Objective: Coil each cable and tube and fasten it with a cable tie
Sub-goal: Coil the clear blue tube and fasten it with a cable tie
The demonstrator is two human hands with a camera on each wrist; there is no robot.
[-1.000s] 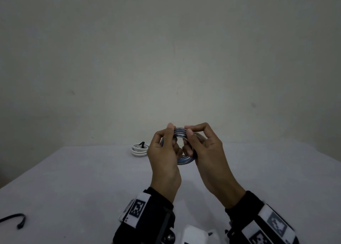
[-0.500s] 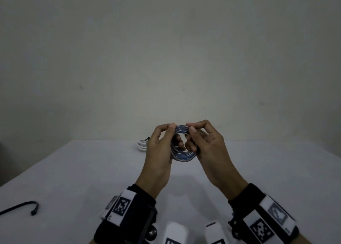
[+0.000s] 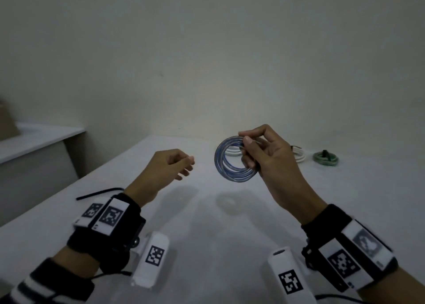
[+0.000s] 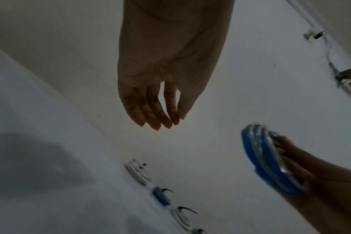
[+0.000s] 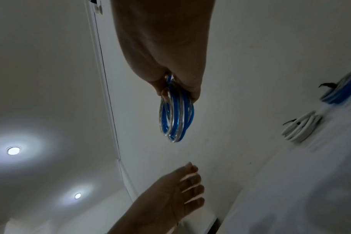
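Our right hand (image 3: 266,156) pinches the blue coil (image 3: 232,163) above the surface (image 3: 207,234), left hand (image 3: 167,168) loose, holding nothing.

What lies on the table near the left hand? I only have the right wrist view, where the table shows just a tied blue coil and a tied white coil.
Observer: The head view shows a loose black cable tie lying on the table just beyond the left wrist.
Operator: Is the left hand holding anything?
Observer: No. The left wrist view shows the left hand with an empty palm and loosely hanging fingers.
Operator: Any coil beyond my two?
Observer: Yes. A green coil with a dark tie sits on the table, to the right of the right hand, which pinches the blue tube coil.
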